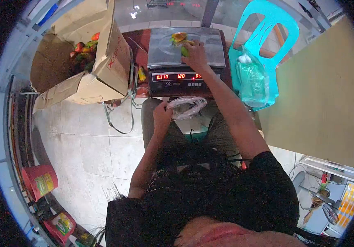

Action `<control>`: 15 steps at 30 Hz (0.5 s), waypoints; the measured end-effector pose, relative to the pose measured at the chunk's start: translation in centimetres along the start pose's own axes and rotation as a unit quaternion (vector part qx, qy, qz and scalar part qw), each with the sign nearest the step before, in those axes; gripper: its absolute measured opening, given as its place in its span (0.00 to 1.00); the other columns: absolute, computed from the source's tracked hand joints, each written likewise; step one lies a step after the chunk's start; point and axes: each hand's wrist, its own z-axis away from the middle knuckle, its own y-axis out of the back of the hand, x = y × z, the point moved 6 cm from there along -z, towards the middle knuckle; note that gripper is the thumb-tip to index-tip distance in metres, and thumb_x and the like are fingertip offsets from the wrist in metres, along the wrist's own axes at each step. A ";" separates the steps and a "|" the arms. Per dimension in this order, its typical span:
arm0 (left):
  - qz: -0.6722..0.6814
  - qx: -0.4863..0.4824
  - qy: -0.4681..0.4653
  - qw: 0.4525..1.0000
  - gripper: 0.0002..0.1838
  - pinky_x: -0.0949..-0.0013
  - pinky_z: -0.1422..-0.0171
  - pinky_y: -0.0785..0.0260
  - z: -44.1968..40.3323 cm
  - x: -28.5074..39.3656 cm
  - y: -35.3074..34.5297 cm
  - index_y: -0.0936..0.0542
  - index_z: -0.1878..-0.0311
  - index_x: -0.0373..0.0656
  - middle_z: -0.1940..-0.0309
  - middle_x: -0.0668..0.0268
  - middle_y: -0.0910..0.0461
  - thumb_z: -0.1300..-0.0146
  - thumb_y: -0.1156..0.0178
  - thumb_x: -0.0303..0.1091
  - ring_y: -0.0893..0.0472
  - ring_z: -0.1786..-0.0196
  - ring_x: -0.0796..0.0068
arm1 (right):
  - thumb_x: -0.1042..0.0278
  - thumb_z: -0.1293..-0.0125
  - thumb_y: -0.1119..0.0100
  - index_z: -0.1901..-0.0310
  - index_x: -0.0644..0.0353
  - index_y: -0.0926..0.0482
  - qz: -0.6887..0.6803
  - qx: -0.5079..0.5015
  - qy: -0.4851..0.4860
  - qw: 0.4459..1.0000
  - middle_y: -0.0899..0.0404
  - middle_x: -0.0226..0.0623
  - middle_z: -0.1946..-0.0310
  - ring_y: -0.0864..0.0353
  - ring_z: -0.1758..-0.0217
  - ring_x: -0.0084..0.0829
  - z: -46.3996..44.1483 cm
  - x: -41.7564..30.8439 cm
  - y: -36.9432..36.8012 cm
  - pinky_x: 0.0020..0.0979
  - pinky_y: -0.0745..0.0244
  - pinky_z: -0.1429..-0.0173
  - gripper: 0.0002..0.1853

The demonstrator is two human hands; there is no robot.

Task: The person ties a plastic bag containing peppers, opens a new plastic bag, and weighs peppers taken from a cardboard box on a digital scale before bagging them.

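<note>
My right hand (pixel 196 57) reaches over the steel plate of a digital scale (pixel 164 57), its fingers curled round a green pepper (pixel 184 51). A yellow-orange pepper (pixel 178 37) lies on the plate just beyond the fingertips. Red digits glow on the scale's front; the left one reads about 0.310. Down at my lap, my left hand (pixel 162 118) is closed on the edge of a thin clear plastic bag (pixel 187 108), whose mouth is spread apart above my knees.
An open cardboard box (pixel 117 68) with several red and green peppers (pixel 87 51) stands at the left. One yellow pepper (pixel 142 74) lies beside the scale. To the right are a turquoise plastic chair (pixel 273 88) bearing green plastic bags (pixel 251 80) and a wooden board (pixel 321 90).
</note>
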 end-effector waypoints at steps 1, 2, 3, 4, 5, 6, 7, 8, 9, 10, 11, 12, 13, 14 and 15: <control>0.003 -0.001 0.004 1.000 0.12 0.56 0.65 0.36 -0.2 -0.5 -0.2 0.27 0.72 0.35 0.78 0.50 0.26 0.48 0.42 0.36 0.25 0.73 0.51 | 0.56 0.54 0.31 0.47 0.53 0.24 -0.023 0.014 -0.014 1.000 0.25 0.46 0.53 0.29 0.48 0.46 0.1 0.5 0.2 0.46 0.32 0.45 0.30; 0.002 -0.004 0.005 1.000 0.12 0.56 0.65 0.35 -0.2 -0.9 -0.4 0.27 0.71 0.35 0.78 0.51 0.26 0.48 0.42 0.36 0.25 0.72 0.52 | 0.56 0.54 0.31 0.47 0.53 0.24 -0.047 0.028 -0.026 0.998 0.25 0.46 0.55 0.28 0.49 0.45 0.2 0.9 0.4 0.46 0.32 0.45 0.30; 0.002 -0.006 0.007 1.000 0.12 0.56 0.65 0.35 -0.2 -0.9 -0.3 0.26 0.71 0.35 0.78 0.51 0.26 0.48 0.43 0.36 0.24 0.72 0.53 | 0.57 0.54 0.31 0.47 0.52 0.24 -0.072 0.042 -0.039 0.996 0.24 0.46 0.56 0.28 0.50 0.45 0.4 1.2 0.6 0.45 0.32 0.45 0.30; 0.000 -0.006 0.008 1.000 0.12 0.56 0.65 0.34 -0.1 -0.8 0.0 0.26 0.71 0.35 0.78 0.51 0.25 0.48 0.43 0.36 0.24 0.72 0.53 | 0.57 0.54 0.31 0.45 0.54 0.25 -0.118 0.025 -0.059 0.991 0.24 0.45 0.56 0.28 0.50 0.45 0.7 1.8 0.6 0.44 0.32 0.45 0.31; 0.021 -0.005 0.017 1.000 0.12 0.57 0.65 0.34 0.1 -0.9 0.2 0.26 0.71 0.35 0.78 0.51 0.25 0.48 0.43 0.36 0.24 0.72 0.54 | 0.56 0.53 0.31 0.44 0.55 0.26 -0.165 0.007 -0.078 0.983 0.23 0.44 0.55 0.27 0.51 0.45 1.4 2.5 0.9 0.43 0.31 0.45 0.32; 0.042 -0.004 0.026 0.999 0.12 0.57 0.65 0.33 0.3 -0.6 0.3 0.26 0.71 0.35 0.77 0.51 0.25 0.48 0.43 0.36 0.23 0.72 0.54 | 0.56 0.52 0.31 0.43 0.57 0.27 -0.210 -0.012 -0.096 0.973 0.23 0.44 0.55 0.26 0.51 0.44 2.1 3.0 1.4 0.42 0.31 0.45 0.33; 0.065 -0.003 0.034 0.997 0.12 0.57 0.64 0.33 0.4 -0.5 0.3 0.26 0.71 0.35 0.77 0.51 0.24 0.48 0.43 0.36 0.23 0.72 0.55 | 0.55 0.51 0.31 0.42 0.58 0.28 -0.414 -0.075 -0.163 0.893 0.23 0.42 0.54 0.25 0.50 0.42 3.1 2.6 2.6 0.40 0.31 0.43 0.34; 0.051 -0.007 0.036 0.998 0.11 0.58 0.65 0.33 0.2 -0.8 0.0 0.25 0.70 0.36 0.77 0.52 0.24 0.47 0.43 0.36 0.22 0.72 0.56 | 0.55 0.50 0.30 0.40 0.60 0.29 -0.593 -0.134 -0.221 0.762 0.23 0.41 0.53 0.24 0.50 0.40 4.6 0.8 4.8 0.38 0.31 0.42 0.36; 0.038 -0.013 0.038 0.998 0.11 0.59 0.65 0.32 -0.1 -1.5 -0.4 0.25 0.70 0.36 0.77 0.52 0.23 0.47 0.43 0.37 0.22 0.72 0.56 | 0.54 0.50 0.31 0.41 0.61 0.29 -0.606 -0.164 -0.221 0.746 0.23 0.40 0.52 0.24 0.49 0.37 6.5 -0.7 7.3 0.37 0.32 0.41 0.35; 0.025 -0.020 0.039 0.999 0.11 0.59 0.65 0.32 -0.3 -1.8 -0.8 0.24 0.70 0.37 0.77 0.53 0.23 0.47 0.43 0.37 0.22 0.73 0.57 | 0.54 0.49 0.31 0.41 0.62 0.29 -0.619 -0.193 -0.222 0.728 0.23 0.39 0.51 0.24 0.48 0.35 8.5 -1.7 9.1 0.35 0.33 0.40 0.35; 0.038 -0.021 0.026 0.999 0.12 0.60 0.65 0.32 -0.5 -1.5 -1.1 0.24 0.69 0.37 0.77 0.53 0.23 0.46 0.42 0.38 0.21 0.73 0.57 | 0.55 0.50 0.31 0.41 0.61 0.29 -0.659 -0.217 -0.209 0.689 0.24 0.39 0.49 0.25 0.46 0.33 12.2 -0.9 7.3 0.34 0.35 0.38 0.35; 0.050 -0.023 0.012 0.998 0.12 0.60 0.65 0.32 -0.7 -1.1 -1.4 0.24 0.69 0.37 0.78 0.54 0.23 0.46 0.42 0.39 0.21 0.73 0.56 | 0.55 0.51 0.31 0.41 0.61 0.29 -0.681 -0.241 -0.187 0.666 0.25 0.38 0.48 0.26 0.45 0.33 14.0 -1.5 7.1 0.34 0.36 0.37 0.35; 0.060 -0.025 -0.003 0.998 0.13 0.60 0.65 0.32 -0.9 -0.5 -1.4 0.24 0.68 0.38 0.78 0.54 0.23 0.45 0.42 0.39 0.21 0.73 0.56 | 0.56 0.51 0.31 0.40 0.60 0.29 -0.701 -0.266 -0.166 0.640 0.26 0.38 0.46 0.28 0.43 0.32 14.8 -3.1 8.2 0.33 0.37 0.36 0.36; 0.045 -0.044 -0.022 0.998 0.13 0.61 0.65 0.32 -1.1 0.1 -1.6 0.24 0.68 0.38 0.78 0.54 0.23 0.44 0.42 0.40 0.21 0.73 0.58 | 0.56 0.52 0.30 0.40 0.60 0.29 -0.705 -0.292 -0.135 0.632 0.27 0.38 0.45 0.28 0.42 0.32 15.1 -4.4 9.5 0.33 0.38 0.36 0.37; 0.030 -0.061 -0.040 0.997 0.13 0.61 0.65 0.32 -1.3 1.2 -1.4 0.24 0.67 0.38 0.77 0.55 0.24 0.44 0.42 0.40 0.22 0.73 0.59 | 0.56 0.53 0.30 0.40 0.60 0.30 -0.708 -0.318 -0.103 0.622 0.28 0.38 0.44 0.29 0.41 0.32 14.9 -6.1 11.1 0.32 0.39 0.35 0.37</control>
